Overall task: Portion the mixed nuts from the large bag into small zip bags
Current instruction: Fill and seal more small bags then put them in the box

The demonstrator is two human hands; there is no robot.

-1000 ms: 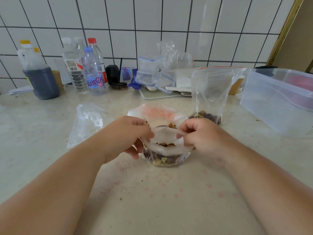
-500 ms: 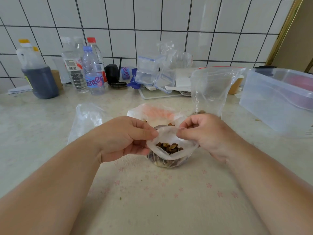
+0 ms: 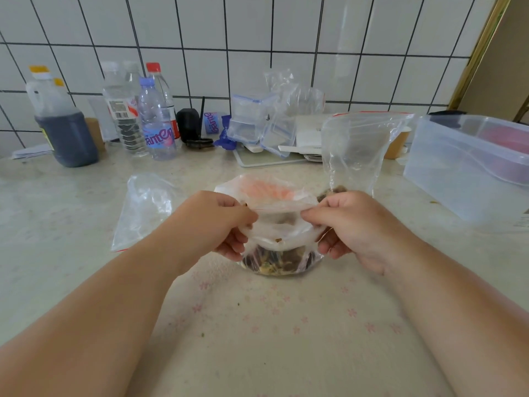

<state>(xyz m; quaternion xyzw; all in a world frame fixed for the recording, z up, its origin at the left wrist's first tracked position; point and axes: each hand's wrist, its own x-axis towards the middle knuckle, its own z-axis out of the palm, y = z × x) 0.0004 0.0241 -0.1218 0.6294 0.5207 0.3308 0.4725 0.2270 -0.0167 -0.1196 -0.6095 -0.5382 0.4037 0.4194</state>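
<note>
A small clear zip bag [image 3: 282,247] with mixed nuts in its bottom stands on the counter between my hands. My left hand [image 3: 217,224] pinches the left end of its top strip and my right hand [image 3: 355,224] pinches the right end; the strip is stretched flat between them. Behind it stands the large clear bag [image 3: 357,150], upright and open, with a few nuts at its base. Another plastic bag with an orange print [image 3: 266,189] lies just behind my hands. An empty small zip bag [image 3: 143,210] lies flat to the left.
A big translucent plastic box [image 3: 469,167] sits at the right. Along the tiled wall stand a dark jug [image 3: 61,127], several water bottles [image 3: 156,124], a black object [image 3: 189,126], stacked clear containers [image 3: 257,121] and a tray [image 3: 269,160]. The counter in front has a floral cloth [image 3: 272,325].
The small bag's mouth was open with nuts showing; my hands have moved apart and pulled its top strip taut and flat.
</note>
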